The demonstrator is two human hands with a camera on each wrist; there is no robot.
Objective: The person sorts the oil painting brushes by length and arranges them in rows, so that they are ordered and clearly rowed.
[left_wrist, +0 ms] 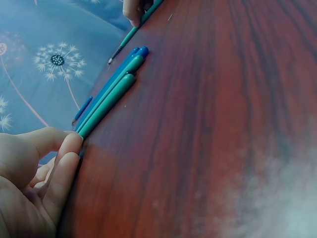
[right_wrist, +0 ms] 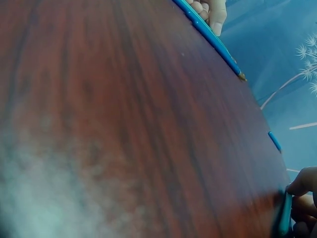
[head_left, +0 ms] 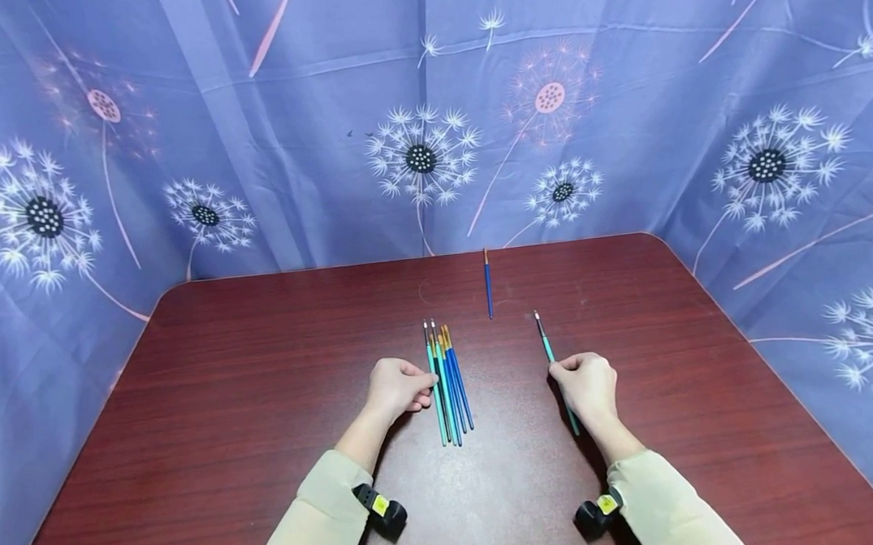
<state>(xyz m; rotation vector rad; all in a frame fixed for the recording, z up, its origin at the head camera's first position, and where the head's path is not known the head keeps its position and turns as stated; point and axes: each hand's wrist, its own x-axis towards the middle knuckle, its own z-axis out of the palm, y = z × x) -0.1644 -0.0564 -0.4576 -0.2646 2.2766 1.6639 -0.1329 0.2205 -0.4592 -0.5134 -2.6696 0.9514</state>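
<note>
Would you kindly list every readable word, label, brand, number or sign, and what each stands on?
No text is readable.
Yellow label on the left wrist camera: too small to read.
Yellow label on the right wrist camera: too small to read.
Paintbrushes: no legible lettering.

Head view's looking forward and down over the bench (head_left: 196, 454), wrist ones skim it close-up, all sharing the brushes (head_left: 459, 385).

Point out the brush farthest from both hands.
The lone blue brush at the back of the table; the others are bunched at the left hand or held in the right hand.
</note>
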